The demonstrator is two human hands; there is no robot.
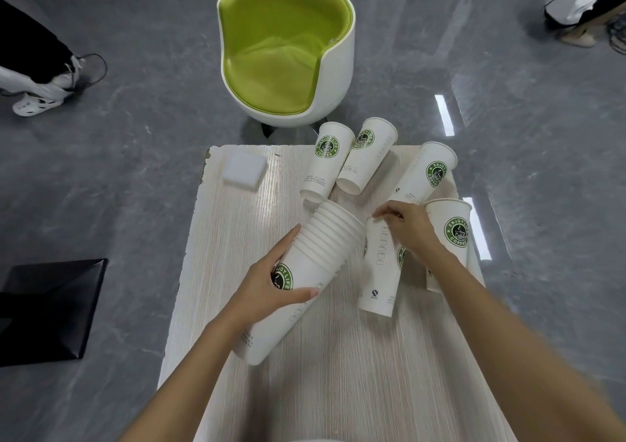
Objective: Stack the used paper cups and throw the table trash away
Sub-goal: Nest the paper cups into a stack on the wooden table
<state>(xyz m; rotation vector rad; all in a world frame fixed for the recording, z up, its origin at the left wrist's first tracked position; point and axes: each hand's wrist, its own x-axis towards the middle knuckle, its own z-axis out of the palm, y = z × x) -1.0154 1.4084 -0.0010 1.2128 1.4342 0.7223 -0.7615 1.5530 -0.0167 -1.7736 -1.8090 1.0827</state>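
Note:
My left hand (271, 286) grips a tilted stack of nested white paper cups (305, 272) with a green coffee logo, its open end pointing up and to the right. My right hand (406, 225) pinches the rim of a single cup (379, 272) that stands on the pale wooden table (338, 374). Another upright cup (450, 228) stands just right of that hand. Three more cups (325, 164) (366, 157) (426, 174) stand at the table's far right end.
A white foam square (244, 169) lies at the table's far left corner. A green and white tub chair (284, 52) stands beyond the table. A black flat object (47, 309) lies on the grey floor at left. People's legs show at both upper corners.

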